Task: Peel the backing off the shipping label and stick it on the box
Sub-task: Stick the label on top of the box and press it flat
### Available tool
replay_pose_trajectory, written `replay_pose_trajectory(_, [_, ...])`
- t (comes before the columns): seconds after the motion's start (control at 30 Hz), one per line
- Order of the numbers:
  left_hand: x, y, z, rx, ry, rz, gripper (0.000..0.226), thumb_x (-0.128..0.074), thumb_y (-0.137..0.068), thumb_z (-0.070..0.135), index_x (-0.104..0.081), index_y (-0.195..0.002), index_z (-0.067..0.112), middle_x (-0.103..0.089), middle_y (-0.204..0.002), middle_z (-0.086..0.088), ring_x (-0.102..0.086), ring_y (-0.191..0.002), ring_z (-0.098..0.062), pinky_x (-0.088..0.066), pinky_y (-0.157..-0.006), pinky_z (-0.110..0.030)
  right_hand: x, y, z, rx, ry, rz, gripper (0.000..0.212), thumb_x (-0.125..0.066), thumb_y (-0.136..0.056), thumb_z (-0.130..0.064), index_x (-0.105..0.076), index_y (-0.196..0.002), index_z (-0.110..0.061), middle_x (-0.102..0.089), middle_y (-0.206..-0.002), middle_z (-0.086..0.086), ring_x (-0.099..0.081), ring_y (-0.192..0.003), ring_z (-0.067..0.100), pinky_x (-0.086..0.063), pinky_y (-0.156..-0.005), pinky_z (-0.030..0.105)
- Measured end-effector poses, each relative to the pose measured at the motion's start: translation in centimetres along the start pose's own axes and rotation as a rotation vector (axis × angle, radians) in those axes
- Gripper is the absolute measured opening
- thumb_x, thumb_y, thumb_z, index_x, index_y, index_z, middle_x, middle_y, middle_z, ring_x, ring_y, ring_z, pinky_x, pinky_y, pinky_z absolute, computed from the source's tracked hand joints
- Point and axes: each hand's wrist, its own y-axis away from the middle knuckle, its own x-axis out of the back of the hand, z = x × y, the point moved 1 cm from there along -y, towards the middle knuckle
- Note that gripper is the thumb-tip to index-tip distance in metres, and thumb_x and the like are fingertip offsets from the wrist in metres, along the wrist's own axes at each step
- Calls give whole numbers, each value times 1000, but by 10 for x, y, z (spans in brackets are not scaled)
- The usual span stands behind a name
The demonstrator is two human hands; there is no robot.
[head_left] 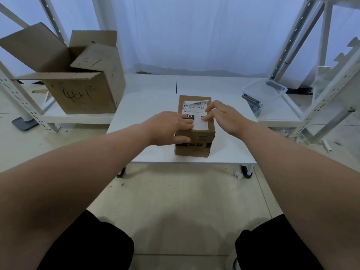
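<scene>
Fingers: those of the left hand [169,127] lie straight and flat, pressing the near left part of the shipping label [196,112]; its thumb rests on the front face of the box. The right hand [224,116] grasps nothing, and its lightly bent fingertips [206,117] touch the label's right edge.
Label position: on top of the small cardboard box [194,142], printed side up, with the far left corner apparently not yet lying flat.
Box position: upright, near the front middle of the white table [152,102].
Handling: the label is probably thin, limp and sticky, so it creases easily; smoothing from the pressed area toward the far edge seems best. The box looks light, so it needs steadying.
Surroundings: a large open carton [83,90] sits on a shelf to the left, a clear plastic tub [272,90] to the right, and white metal racking [292,41] behind.
Obstacles: nothing lies between the hands and the box.
</scene>
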Motion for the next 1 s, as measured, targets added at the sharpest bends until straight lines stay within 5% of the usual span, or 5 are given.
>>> replay_pose_trajectory(0.5, [5,11,-5,194,201,-94,47,-34,-99,44,-40,-143,27,-35,-151,11,-33,-139,-13,-24,-110,-28,7,1,1,80,281,-17,25,-47,-94,-22,-66,-109,-16,-61,-122,3,-51,-109,19,-36,-87,29])
replay_pose_trajectory(0.6, [3,-1,-4,255,214,32,41,-35,-100,40,-66,-108,13,-67,-108,-4,-58,-106,-26,-41,-85,-35,-2,5,0,231,469,-9,26,-50,-93,-19,-70,-107,-17,-63,-115,3,-55,-107,20,-39,-91,28])
replay_pose_trajectory(0.7, [-1,-16,-5,276,216,123,35,-45,-97,34,-64,-84,8,-59,-77,-4,-57,-82,-28,-40,-67,-34,-13,4,3,247,550,-33,30,-49,-96,-24,-66,-119,-16,-55,-117,5,-53,-108,22,-41,-94,31])
replay_pose_trajectory(0.83, [-8,-24,-12,214,221,45,39,-39,-97,39,-61,-114,12,-65,-114,-8,-57,-109,-28,-44,-92,-41,-14,2,2,209,598,-103,35,-43,-99,-25,-57,-129,-13,-45,-136,5,-45,-123,23,-37,-103,37])
replay_pose_trajectory(1.0, [-3,-28,-10,241,232,-41,51,-36,-100,40,-35,-145,17,-27,-156,0,-30,-141,-18,-23,-112,-32,-16,-3,1,159,617,-171,46,-35,-101,-26,-34,-145,-12,-28,-155,4,-27,-142,22,-23,-116,38])
